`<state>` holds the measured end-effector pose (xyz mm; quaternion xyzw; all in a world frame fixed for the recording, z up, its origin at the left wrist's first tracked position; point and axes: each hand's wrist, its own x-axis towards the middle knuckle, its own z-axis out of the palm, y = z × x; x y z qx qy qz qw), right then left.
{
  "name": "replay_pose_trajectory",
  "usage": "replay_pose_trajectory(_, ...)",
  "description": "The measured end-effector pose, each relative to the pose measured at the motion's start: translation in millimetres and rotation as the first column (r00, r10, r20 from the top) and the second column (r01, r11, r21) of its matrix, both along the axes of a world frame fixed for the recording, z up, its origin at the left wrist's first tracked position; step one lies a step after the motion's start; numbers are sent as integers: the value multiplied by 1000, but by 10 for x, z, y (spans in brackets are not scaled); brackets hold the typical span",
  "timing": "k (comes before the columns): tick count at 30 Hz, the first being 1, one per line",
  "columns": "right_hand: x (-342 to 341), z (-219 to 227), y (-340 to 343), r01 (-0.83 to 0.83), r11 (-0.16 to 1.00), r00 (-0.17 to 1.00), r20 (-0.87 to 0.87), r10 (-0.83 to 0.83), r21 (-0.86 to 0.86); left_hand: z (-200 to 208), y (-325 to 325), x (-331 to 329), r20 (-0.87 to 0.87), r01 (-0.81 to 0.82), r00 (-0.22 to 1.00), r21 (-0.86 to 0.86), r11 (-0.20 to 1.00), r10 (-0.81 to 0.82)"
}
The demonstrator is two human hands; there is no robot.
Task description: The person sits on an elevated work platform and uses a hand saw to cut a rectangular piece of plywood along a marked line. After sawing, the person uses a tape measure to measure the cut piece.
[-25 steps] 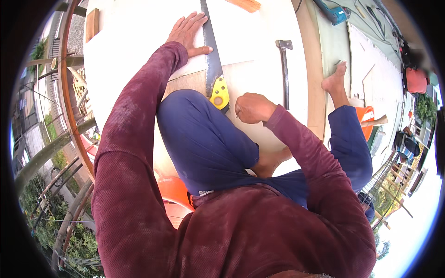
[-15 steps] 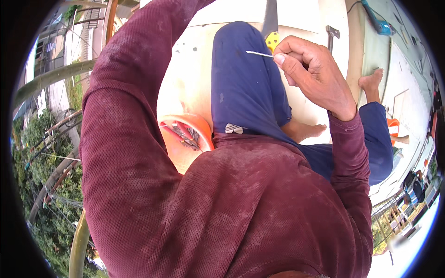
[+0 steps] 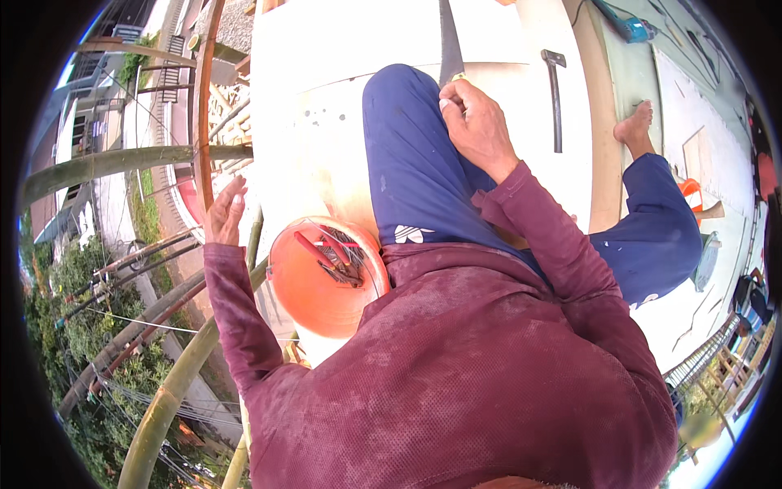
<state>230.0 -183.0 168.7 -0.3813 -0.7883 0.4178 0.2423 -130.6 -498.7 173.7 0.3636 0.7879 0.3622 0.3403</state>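
Observation:
My left hand (image 3: 226,216) is raised at the left, beyond the orange bucket, with its fingers stretched out and nothing visible in them. Inside the bucket (image 3: 314,310), beside my hip, lie a red-handled tool (image 3: 312,247) and a heap of small dark pieces. My right hand (image 3: 482,130) is closed above my bent knee, fingertips pinched together; whatever they hold is hidden. Just past those fingertips is a handsaw (image 3: 450,41), its yellow handle mostly covered by the hand. A hammer (image 3: 555,98) with a dark handle lies on the pale board to the right.
A green bamboo pole (image 3: 114,163) and an upright wooden post (image 3: 204,106) stand at the left, with trees and a street far below. A teal power tool (image 3: 631,28) lies at the upper right. Another orange container (image 3: 691,196) is beyond my right leg.
My left arm has swung down and left, bringing its hand into view. My right hand has turned; the thin metal nail-like piece it pinched no longer shows. The bucket is more fully visible.

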Motion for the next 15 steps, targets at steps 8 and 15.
replay_pose_trajectory(8,323,-1273,527,314,906,812,574,-103,-283,-815,-154,620,146,-215,968,46,976,206)
replay_pose_trajectory(15,238,-1150,431,343,914,835,517,-191,-217,-903,-102,459,-116,-304,947,-23,952,300)
